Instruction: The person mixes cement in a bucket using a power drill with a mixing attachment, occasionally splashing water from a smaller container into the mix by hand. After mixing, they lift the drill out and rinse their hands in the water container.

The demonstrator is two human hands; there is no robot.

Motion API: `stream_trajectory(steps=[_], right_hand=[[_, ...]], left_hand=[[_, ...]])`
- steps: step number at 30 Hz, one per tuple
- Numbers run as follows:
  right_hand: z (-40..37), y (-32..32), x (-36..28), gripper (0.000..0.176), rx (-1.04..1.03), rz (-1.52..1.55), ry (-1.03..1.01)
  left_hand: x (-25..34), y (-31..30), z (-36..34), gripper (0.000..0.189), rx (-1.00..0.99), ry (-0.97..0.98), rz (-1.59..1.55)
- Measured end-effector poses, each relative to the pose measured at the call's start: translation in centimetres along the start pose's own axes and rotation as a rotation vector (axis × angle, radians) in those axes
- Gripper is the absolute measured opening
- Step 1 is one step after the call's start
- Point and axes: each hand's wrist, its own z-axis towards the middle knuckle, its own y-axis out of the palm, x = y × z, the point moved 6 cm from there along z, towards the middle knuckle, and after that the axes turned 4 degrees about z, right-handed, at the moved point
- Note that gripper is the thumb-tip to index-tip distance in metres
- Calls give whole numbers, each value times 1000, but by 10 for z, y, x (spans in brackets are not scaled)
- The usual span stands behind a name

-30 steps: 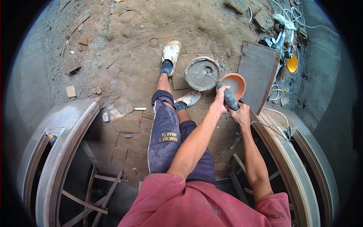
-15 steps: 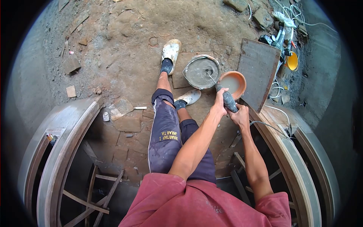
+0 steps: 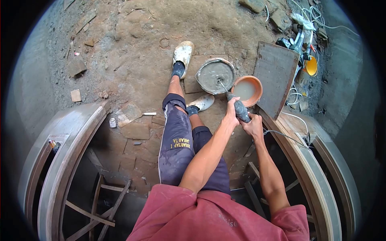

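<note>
Both my hands are on a grey, mortar-smeared electric drill [image 3: 240,109]. My left hand [image 3: 231,113] is closed around its front part, and my right hand [image 3: 253,127] grips the rear end. From the drill a thin metal mixing shaft [image 3: 223,85] slants down into wet grey mortar [image 3: 213,76]. The mortar fills a round bucket [image 3: 197,82] standing near my feet. The shaft's lower end is hidden in the mix. Against this bucket's right side stands an orange bucket [image 3: 260,93] with cloudy water in it.
A brown board [image 3: 275,76] lies right of the buckets. Beyond it are cables [image 3: 296,96], tools and a yellow container [image 3: 311,65]. Curved frames [image 3: 76,148] flank me on both sides, with wooden struts below. My shoes [image 3: 183,56] are on rough, dirty ground with rubble.
The drill and both hands have shifted slightly left, and the shaft has moved toward the near side of the mortar bucket. Both hands keep their grip.
</note>
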Motion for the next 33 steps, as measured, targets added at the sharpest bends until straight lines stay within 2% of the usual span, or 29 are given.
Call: stream_trajectory(steps=[10, 16, 21, 27, 33], right_hand=[[-6, 8, -12, 37, -4, 16, -46], [-5, 10, -21, 37, -13, 32, -45], [-6, 12, -25, 38, -12, 20, -51], [1, 17, -29, 40, 4, 50, -74], [9, 18, -39, 39, 10, 46, -69]], left_hand=[[7, -11, -8, 32, 39, 50, -8], [17, -15, -6, 35, 2, 69, -11], [21, -13, -20, 37, -4, -1, 1], [33, -4, -34, 31, -24, 40, 23], [45, -2, -29, 33, -92, 31, 3]])
